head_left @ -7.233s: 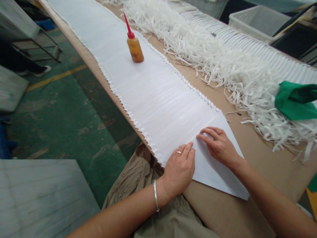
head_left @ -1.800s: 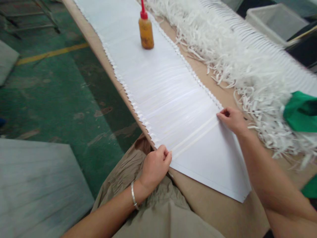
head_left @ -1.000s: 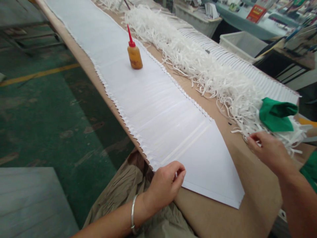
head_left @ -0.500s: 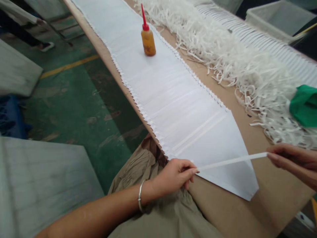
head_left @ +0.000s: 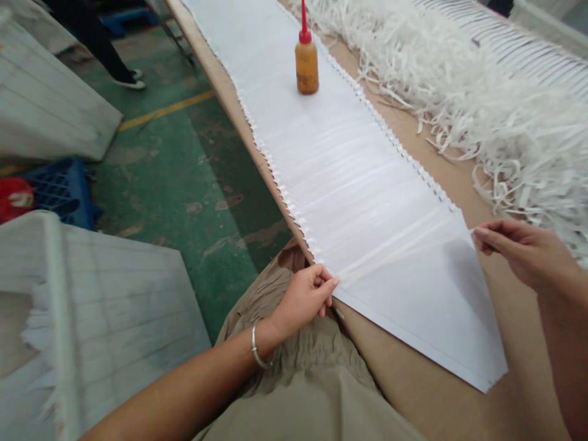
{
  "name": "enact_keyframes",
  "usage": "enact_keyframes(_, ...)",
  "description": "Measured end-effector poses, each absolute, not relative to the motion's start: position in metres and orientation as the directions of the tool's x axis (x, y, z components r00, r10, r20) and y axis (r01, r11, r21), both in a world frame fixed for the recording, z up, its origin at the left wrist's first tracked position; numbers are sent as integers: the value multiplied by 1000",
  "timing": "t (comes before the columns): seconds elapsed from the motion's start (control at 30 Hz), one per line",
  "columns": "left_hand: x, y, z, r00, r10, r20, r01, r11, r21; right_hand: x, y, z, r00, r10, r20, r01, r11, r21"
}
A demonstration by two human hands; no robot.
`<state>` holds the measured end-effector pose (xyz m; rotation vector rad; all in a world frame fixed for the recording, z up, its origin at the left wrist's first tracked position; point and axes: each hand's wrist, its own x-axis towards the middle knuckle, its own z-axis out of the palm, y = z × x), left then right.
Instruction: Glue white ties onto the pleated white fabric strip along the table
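Strip [head_left: 422, 247] (narrow, white), straight between hands [head_left: 307, 297] [head_left: 523, 248], shifted nearer flat bands [head_left: 389, 242].

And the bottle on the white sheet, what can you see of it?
The bottle has an amber body, apparently translucent plastic, with dark smudges low down. Its red cap rises into a long, thin red nozzle reaching the picture's top edge. It stands upright on the white sheet; neither the left hand nor the right hand touches it.

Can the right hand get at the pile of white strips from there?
Probably yes: the right hand is close to the pile of white strips with nothing visible between them, though it pinches one end of a held strip.
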<state>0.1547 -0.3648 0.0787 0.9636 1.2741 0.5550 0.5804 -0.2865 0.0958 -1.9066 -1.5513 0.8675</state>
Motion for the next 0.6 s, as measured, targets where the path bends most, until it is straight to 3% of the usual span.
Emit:
enact_keyframes(0.1, 164, -352, 76, 182, 838, -514, 162, 490, 857, 572, -256, 88, 183, 971, -153, 517, -228, -825)
enact_keyframes(0.2, 170, -342, 74, 169, 855, -489, 172, 463, 869, 572, -228, 75, 223, 967, -123, 506, -223, -833)
enact_keyframes(0.4, 174, -334, 72, 95, 860, -501, 250, 466, 848, 568, -193, 56, 234, 967, -99, 603, -224, -766)
enact_keyframes(0.6, 172, -337, 69, 114, 858, -501, 269, 458, 847, 549, -188, 64, 209, 971, -113, 772, -235, -590)
